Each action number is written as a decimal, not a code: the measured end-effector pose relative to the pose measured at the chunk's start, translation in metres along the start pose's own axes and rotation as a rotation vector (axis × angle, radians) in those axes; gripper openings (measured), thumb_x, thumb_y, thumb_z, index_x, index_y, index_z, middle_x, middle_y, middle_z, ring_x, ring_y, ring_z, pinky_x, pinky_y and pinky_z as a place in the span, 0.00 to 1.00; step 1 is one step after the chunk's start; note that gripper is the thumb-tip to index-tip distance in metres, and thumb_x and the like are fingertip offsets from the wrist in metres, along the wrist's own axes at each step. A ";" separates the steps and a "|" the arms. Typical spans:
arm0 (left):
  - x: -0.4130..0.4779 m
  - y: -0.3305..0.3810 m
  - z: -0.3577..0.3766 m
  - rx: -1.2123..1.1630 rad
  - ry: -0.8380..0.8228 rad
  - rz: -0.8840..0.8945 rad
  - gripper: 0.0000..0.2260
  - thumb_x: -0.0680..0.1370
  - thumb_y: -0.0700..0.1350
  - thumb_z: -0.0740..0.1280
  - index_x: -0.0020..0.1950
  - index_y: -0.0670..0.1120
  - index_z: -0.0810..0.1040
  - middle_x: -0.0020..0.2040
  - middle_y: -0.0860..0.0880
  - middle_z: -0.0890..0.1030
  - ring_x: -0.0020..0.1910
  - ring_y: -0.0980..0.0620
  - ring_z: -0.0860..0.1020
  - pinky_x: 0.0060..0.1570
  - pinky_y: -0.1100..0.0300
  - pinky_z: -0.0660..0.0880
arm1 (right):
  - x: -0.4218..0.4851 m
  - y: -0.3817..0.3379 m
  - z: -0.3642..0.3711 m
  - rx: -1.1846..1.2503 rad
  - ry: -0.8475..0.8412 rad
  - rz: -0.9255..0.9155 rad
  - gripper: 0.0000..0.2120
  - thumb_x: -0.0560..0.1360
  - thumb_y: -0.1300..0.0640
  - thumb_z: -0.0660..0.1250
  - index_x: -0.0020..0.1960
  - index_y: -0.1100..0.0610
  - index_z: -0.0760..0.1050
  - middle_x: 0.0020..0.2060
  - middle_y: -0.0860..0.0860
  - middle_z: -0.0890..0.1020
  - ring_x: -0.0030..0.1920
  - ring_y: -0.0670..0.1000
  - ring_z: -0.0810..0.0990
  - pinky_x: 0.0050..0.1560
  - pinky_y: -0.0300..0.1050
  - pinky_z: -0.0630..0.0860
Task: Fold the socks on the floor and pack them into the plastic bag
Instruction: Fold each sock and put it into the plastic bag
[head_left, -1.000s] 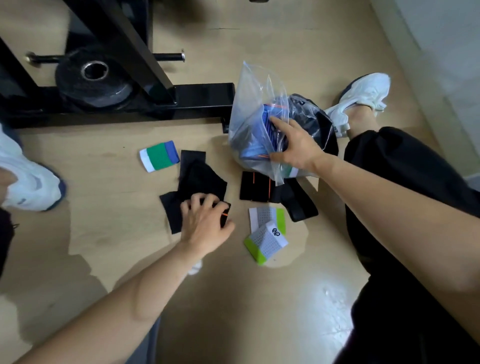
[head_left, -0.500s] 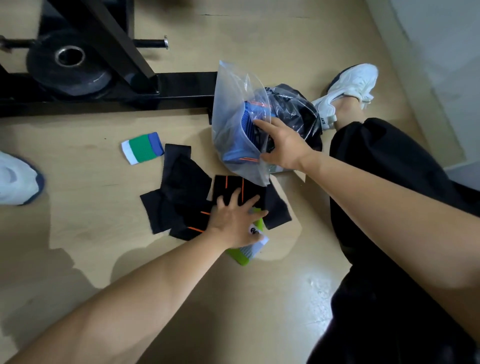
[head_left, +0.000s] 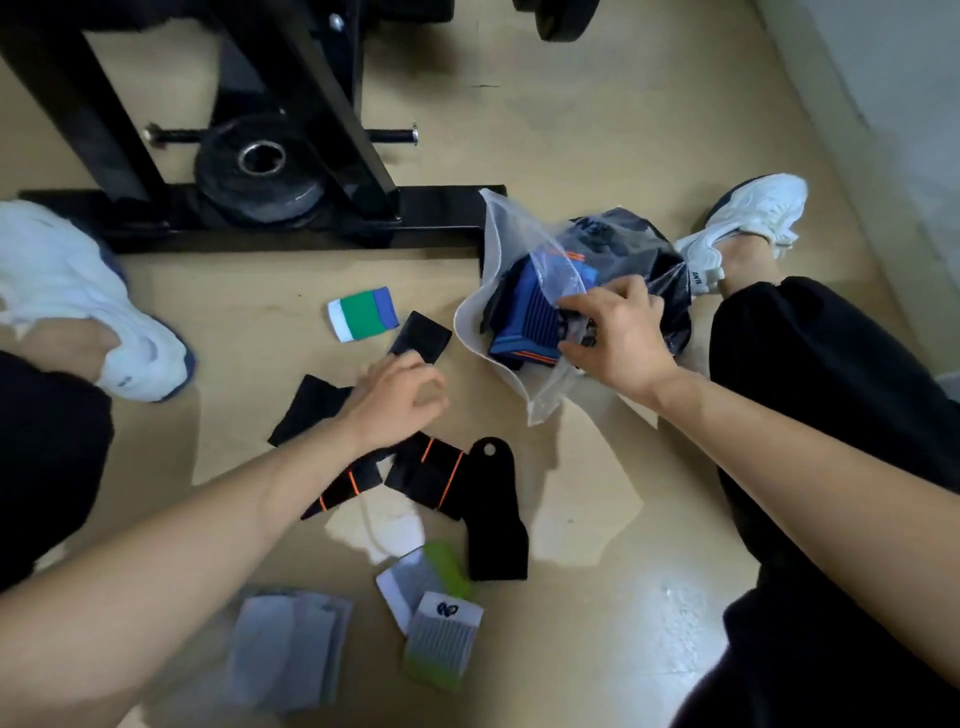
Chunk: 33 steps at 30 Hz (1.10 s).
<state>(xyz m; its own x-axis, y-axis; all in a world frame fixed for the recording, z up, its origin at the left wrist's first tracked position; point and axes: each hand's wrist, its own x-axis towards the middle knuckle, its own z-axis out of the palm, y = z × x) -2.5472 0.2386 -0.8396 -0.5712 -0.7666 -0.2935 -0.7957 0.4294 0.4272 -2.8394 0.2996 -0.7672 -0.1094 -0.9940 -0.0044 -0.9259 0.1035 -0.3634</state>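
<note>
While pinching plastic bag (head_left: 498, 244) agape beside white sneaker (head_left: 753, 218) with right hand (head_left: 621, 335), rests left hand (head_left: 400, 397), fingers loosely curled, grasp indeterminate, on black sock (head_left: 423, 335), long axis running diagonally toward bag mouth, just left of it, nearer left hand.

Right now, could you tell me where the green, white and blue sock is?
In the head view the green, white and blue sock lies flat on the floor, left of the plastic bag and just beyond the left hand.
</note>
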 end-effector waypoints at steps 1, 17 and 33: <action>0.012 -0.013 -0.006 0.034 0.053 -0.039 0.22 0.74 0.65 0.59 0.61 0.57 0.79 0.58 0.53 0.75 0.63 0.46 0.73 0.61 0.47 0.66 | -0.004 -0.003 -0.003 0.008 -0.002 0.010 0.24 0.69 0.52 0.76 0.64 0.48 0.78 0.52 0.46 0.82 0.58 0.56 0.67 0.53 0.53 0.60; 0.003 -0.055 0.040 0.084 -0.095 -0.196 0.28 0.69 0.61 0.75 0.67 0.59 0.73 0.70 0.52 0.64 0.68 0.39 0.61 0.63 0.42 0.69 | -0.037 -0.034 -0.034 0.063 0.040 -0.026 0.18 0.66 0.70 0.72 0.53 0.57 0.79 0.46 0.49 0.73 0.47 0.48 0.72 0.48 0.35 0.64; -0.108 0.015 -0.043 -0.278 -0.125 0.065 0.07 0.77 0.50 0.73 0.54 0.52 0.85 0.52 0.57 0.85 0.52 0.58 0.81 0.58 0.57 0.76 | -0.099 -0.107 -0.026 0.265 -0.226 -0.183 0.27 0.69 0.48 0.72 0.67 0.52 0.75 0.62 0.50 0.78 0.62 0.57 0.75 0.65 0.50 0.69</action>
<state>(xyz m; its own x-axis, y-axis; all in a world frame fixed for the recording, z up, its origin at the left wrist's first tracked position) -2.4889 0.3074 -0.7645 -0.6536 -0.6692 -0.3535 -0.6807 0.3154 0.6612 -2.7389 0.3882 -0.7038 0.1586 -0.9811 -0.1110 -0.7941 -0.0600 -0.6048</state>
